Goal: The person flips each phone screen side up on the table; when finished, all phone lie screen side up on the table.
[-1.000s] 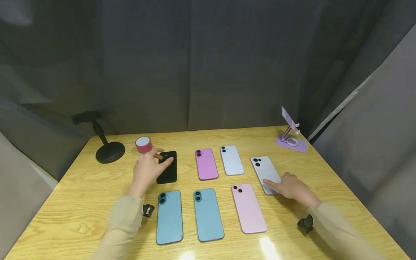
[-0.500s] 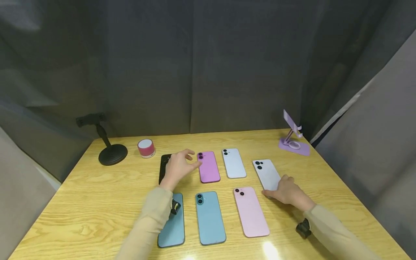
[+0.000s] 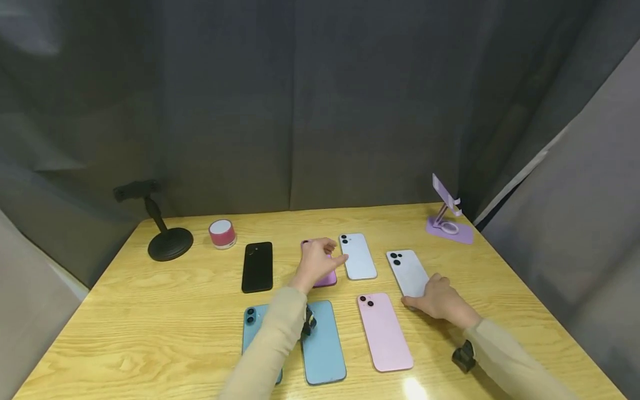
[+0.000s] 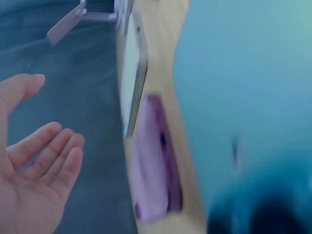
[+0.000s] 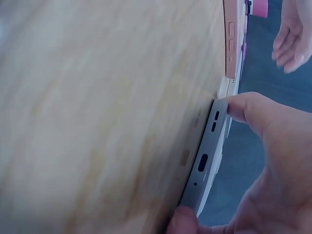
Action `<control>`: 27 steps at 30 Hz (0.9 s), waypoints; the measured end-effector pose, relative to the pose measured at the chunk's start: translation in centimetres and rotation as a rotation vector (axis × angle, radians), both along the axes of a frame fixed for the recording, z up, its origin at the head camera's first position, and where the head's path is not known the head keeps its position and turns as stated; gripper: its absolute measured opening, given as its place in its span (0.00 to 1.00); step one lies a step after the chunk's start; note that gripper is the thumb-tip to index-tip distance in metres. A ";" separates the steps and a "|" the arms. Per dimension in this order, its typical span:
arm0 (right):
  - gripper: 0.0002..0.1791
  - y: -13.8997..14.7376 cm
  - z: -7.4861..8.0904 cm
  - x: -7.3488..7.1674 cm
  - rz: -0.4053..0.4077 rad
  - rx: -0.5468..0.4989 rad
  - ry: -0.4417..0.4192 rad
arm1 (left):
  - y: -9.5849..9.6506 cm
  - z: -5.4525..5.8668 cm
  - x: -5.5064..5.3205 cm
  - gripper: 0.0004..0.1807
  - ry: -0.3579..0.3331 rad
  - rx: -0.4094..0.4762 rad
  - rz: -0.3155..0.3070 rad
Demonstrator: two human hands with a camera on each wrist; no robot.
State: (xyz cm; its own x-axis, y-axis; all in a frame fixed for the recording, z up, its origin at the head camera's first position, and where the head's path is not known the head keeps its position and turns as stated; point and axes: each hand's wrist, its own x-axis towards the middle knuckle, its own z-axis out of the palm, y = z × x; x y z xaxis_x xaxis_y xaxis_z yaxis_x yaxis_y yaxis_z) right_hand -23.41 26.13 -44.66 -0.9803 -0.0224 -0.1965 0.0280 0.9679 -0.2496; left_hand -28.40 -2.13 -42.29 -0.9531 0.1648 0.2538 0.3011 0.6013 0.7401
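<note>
My left hand hovers over the purple phone and hides much of it. In the left wrist view, its fingers are loosely bent with nothing between them, and the purple phone lies apart from them. A white phone is just right of that hand. My right hand grips the lower end of another white phone with several camera lenses. In the right wrist view, thumb and a finger hold opposite sides of that phone's edge, where a charging port shows.
On the wooden table lie a black phone, two blue phones, one partly under the left sleeve, and a pink phone. Behind them stand a black stand, a pink-and-white cylinder and a purple phone stand.
My left hand has moved right, from the black phone to above the purple one. My right thumb has slid from the white phone's back to its lower corner.
</note>
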 end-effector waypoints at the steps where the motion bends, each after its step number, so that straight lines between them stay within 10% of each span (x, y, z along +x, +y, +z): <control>1: 0.54 0.1 0.0 -0.1 0.001 0.001 0.002 | 0.7 -0.1 -0.1 0.24 0.001 -0.012 -0.020; 10: 0.55 0.6 0.5 0.0 0.010 0.002 -0.006 | 7.0 -0.5 -0.8 0.22 -0.033 -0.155 -0.200; 27: 0.55 -0.2 0.2 0.0 0.014 -0.018 0.000 | 11.2 -2.6 -2.0 0.32 -0.207 -0.389 -0.273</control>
